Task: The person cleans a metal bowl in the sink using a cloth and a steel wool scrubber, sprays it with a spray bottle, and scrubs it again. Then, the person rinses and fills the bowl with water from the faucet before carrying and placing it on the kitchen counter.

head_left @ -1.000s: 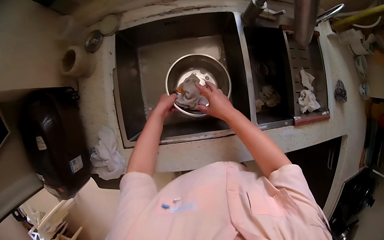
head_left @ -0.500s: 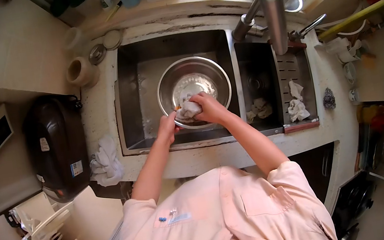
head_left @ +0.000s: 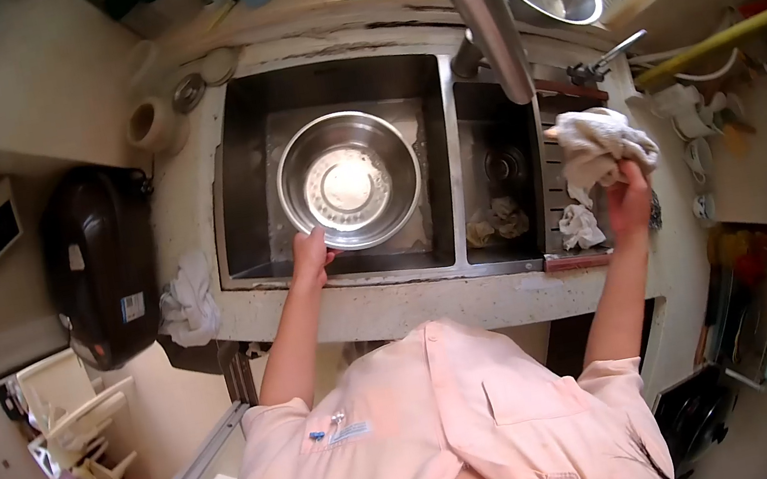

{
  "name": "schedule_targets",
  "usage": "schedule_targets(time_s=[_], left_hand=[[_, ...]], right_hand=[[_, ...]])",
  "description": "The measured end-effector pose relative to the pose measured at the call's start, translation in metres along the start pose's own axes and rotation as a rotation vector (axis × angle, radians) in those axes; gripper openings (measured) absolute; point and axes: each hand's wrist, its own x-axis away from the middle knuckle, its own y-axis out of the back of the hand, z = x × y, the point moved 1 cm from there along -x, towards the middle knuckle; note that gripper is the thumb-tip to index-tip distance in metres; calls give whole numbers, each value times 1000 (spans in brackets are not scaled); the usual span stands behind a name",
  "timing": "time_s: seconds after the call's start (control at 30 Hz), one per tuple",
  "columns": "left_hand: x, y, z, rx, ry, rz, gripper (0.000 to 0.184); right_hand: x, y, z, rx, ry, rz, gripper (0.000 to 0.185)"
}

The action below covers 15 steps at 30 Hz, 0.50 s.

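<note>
The left hand (head_left: 311, 256) is pinching the near rim of a round, shiny stainless-steel bowl (head_left: 349, 184), its thumb and fingers closing on the metal edge. The bowl is sitting inside the large rectangular steel sink basin (head_left: 245, 187), its open mouth facing up. Well apart on the right, the right hand (head_left: 631, 201) is grasping a bunched, beige-grey cloth (head_left: 606, 143) by its lower side, the fingers curling shut against the fabric. That cloth is hanging above the slotted steel drainer (head_left: 556, 185), where a crumpled white wad (head_left: 580, 227) is lying just below it. Between the hands, pale crumpled scraps (head_left: 508, 217) are lying in the narrow dark basin (head_left: 484, 121).
</note>
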Motion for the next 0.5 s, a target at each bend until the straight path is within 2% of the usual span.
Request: schedule_targets(time_s=[0.1, 0.13, 0.2, 0.27, 0.4, 0.5], left_hand=[[5, -9, -2, 29, -13, -5, 24], [5, -13, -3, 33, -20, -10, 25], [9, -17, -9, 3, -11, 6, 24], [14, -22, -12, -26, 7, 2, 24], [20, -29, -19, -12, -1, 51, 22], [21, -30, -20, 16, -13, 69, 20]], right_hand=[[-30, 18, -4, 769, 54, -23, 43], [-40, 14, -14, 765, 56, 13, 51], [-50, -24, -21, 1180, 418, 19, 54], [-61, -76, -25, 1002, 351, 79, 55], [-115, -135, -66, 1154, 413, 154, 61], [-145, -150, -83, 1283, 523, 16, 59]])
